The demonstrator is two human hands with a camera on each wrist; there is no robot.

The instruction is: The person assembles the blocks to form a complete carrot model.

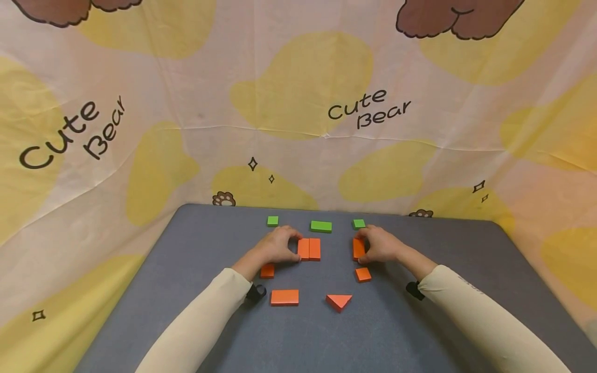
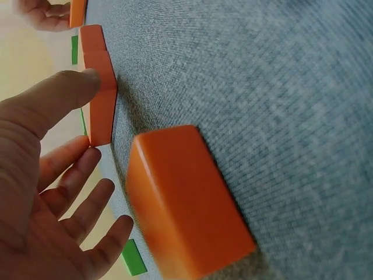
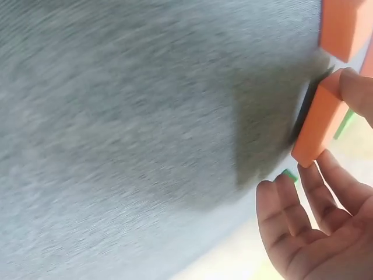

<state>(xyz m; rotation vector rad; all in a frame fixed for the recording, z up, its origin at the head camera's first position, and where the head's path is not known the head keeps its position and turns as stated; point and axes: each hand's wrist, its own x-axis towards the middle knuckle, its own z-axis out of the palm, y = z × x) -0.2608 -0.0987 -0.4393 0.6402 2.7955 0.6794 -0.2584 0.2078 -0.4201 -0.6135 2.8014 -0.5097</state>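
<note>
Two orange rectangular blocks lie side by side near the middle of the table, long sides together. My left hand (image 1: pixel 279 245) pinches the left block (image 1: pixel 303 249), thumb at its near end and index finger at its far end; the other fingers are spread. Its neighbour, the right block (image 1: pixel 315 249), is free of my fingers. Farther right, my right hand (image 1: pixel 383 245) grips a third orange block (image 3: pixel 320 119) lengthwise between thumb and fingertips. In the right wrist view a dark shadow lies beside this block. Behind the hands are two small green blocks (image 1: pixel 272 221) and a green rectangular block (image 1: pixel 321 227).
An orange square block (image 1: pixel 267 271) sits by my left wrist, partly covered; another orange square (image 1: pixel 363 275) lies below my right hand. Closer to me are an orange rectangle (image 1: pixel 284 297) and an orange triangle (image 1: pixel 339 301). Printed cloth (image 1: pixel 298 109) hangs behind the grey table (image 1: pixel 298 342).
</note>
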